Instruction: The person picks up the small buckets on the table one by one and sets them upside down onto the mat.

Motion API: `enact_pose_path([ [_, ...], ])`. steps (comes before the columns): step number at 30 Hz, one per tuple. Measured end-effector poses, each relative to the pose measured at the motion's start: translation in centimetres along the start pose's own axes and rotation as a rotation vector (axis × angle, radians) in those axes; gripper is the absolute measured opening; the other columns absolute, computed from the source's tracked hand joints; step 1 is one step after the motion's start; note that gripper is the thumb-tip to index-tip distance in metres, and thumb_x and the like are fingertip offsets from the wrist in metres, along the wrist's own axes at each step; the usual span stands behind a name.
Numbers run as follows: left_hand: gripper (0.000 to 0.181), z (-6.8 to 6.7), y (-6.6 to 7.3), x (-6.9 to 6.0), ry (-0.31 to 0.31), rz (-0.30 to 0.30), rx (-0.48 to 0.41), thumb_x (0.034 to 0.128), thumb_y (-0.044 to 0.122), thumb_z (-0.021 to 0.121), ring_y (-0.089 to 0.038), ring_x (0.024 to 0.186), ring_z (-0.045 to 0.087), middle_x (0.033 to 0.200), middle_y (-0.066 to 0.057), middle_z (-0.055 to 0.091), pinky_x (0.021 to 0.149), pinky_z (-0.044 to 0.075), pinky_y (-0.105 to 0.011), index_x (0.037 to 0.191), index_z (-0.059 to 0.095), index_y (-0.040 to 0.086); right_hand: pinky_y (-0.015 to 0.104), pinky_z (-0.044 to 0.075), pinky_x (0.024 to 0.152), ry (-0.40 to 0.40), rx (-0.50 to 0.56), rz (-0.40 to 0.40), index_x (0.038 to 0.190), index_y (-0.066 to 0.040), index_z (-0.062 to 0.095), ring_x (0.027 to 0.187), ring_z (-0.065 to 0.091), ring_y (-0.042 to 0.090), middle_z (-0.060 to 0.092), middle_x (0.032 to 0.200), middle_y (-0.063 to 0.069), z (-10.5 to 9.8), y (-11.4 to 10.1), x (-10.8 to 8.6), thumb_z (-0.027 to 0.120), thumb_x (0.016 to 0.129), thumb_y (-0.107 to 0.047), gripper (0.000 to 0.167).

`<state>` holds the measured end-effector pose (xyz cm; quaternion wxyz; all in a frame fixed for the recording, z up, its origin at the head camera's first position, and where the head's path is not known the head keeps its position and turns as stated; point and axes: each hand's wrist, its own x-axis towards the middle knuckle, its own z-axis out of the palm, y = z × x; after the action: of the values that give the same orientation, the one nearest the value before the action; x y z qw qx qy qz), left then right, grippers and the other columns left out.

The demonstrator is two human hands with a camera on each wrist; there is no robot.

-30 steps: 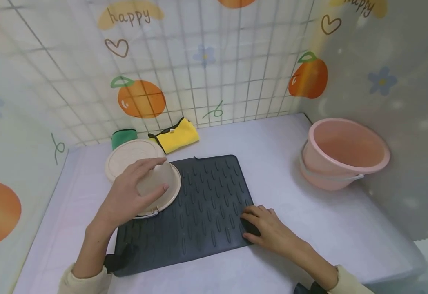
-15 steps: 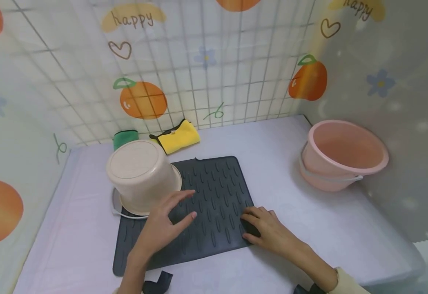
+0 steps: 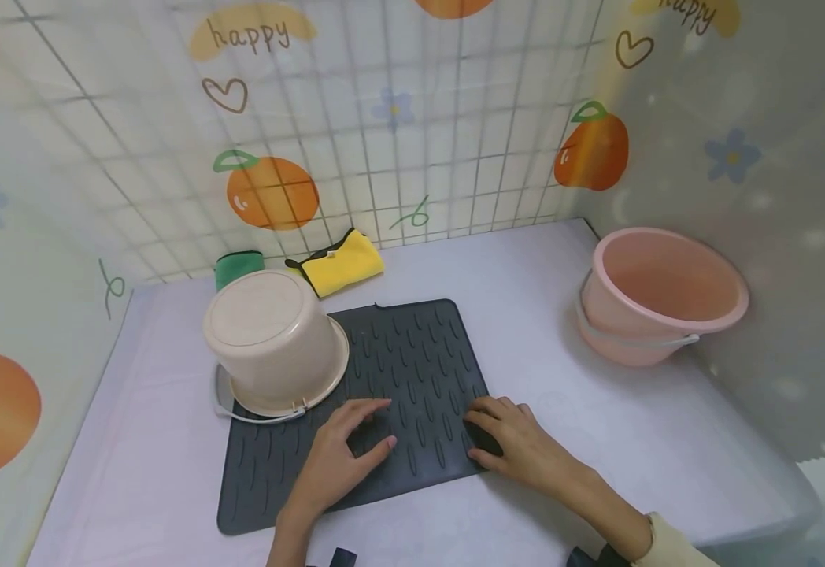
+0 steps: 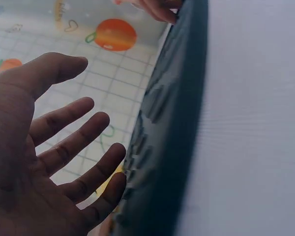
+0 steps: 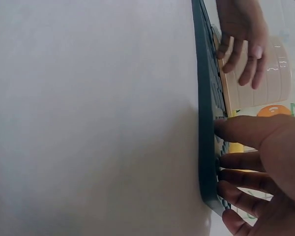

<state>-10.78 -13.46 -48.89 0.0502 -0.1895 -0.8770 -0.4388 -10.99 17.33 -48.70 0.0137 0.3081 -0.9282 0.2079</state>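
Observation:
My left hand (image 3: 342, 453) hovers over the front of the dark grey ridged mat (image 3: 412, 370), thumb and fingers spread with nothing between them. The left wrist view shows the same hand (image 4: 54, 142) palm-on, its fingers loosely bent. At the mat's front right corner my right hand (image 3: 515, 441) rests its fingertips on the surface. Seen from the right wrist, that hand's fingers (image 5: 243, 162) touch the mat's top near its edge. A cream bucket (image 3: 271, 346) stands upside down on the mat's left part, its handle (image 3: 260, 420) lying in front.
A pink bucket (image 3: 639, 307) stands upright at the table's right side by the wall. Behind the cream bucket lie a green cloth (image 3: 238, 266) and a folded yellow cloth (image 3: 345, 264). Printed fabric walls (image 3: 427, 150) enclose the white-covered table (image 3: 526, 315).
My left hand has come away from in front of the cream bucket, moving right and toward me over the mat. The bucket and my right hand stay put.

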Motion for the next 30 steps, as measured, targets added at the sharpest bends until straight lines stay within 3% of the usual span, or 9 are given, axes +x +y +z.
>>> enact_pose_path([
  [5,0.049,0.8,-0.5,-0.5,-0.02,-0.025,0.009,0.0853,0.04,0.08,-0.011,0.113,0.055,0.126,0.016,0.06,0.095,0.047,-0.046,0.13,0.067,0.023,0.04,0.044,0.082,-0.005,-0.008,0.004,0.126,-0.005,0.066,0.113,0.053,0.023,0.056,0.131,0.007,-0.2,0.0,-0.1,0.078,0.088,-0.031,0.048],
  [10,0.048,0.9,-0.8,-0.6,-0.087,-0.045,0.034,0.0825,0.038,0.083,-0.01,0.121,0.046,0.127,0.017,0.056,0.101,0.04,-0.05,0.127,0.068,0.026,0.042,0.044,0.084,0.016,-0.022,-0.008,0.125,-0.006,0.067,0.114,0.053,0.023,0.057,0.13,0.006,-0.4,0.0,-0.1,0.08,0.087,-0.031,0.047],
  [15,0.046,1.0,-1.1,-0.8,-0.132,-0.028,0.06,0.0795,0.035,0.086,-0.013,0.123,0.042,0.129,0.013,0.055,0.101,0.036,-0.051,0.123,0.071,0.027,0.042,0.043,0.084,0.064,-0.05,-0.029,0.123,-0.007,0.068,0.114,0.054,0.022,0.06,0.128,0.006,-1.4,0.2,0.1,0.08,0.087,-0.031,0.045],
  [23,0.047,1.5,-1.4,-1.1,-0.14,-0.028,0.066,0.0776,0.036,0.087,-0.013,0.124,0.041,0.129,0.016,0.054,0.102,0.035,-0.052,0.121,0.071,0.03,0.045,0.045,0.081,0.236,-0.14,-0.029,0.111,-0.008,0.072,0.104,0.059,0.023,0.066,0.114,0.004,-6.0,1.4,0.8,0.082,0.084,-0.023,0.032],
  [30,0.048,1.3,-1.3,-1.1,-0.121,-0.018,0.079,0.0764,0.034,0.089,-0.015,0.122,0.042,0.129,0.012,0.055,0.099,0.035,-0.051,0.121,0.071,0.028,0.049,0.052,0.086,0.339,-0.182,-0.029,0.11,-0.002,0.071,0.102,0.062,0.031,0.068,0.109,0.012,-10.6,3.1,1.6,0.082,0.082,-0.015,0.032],
])
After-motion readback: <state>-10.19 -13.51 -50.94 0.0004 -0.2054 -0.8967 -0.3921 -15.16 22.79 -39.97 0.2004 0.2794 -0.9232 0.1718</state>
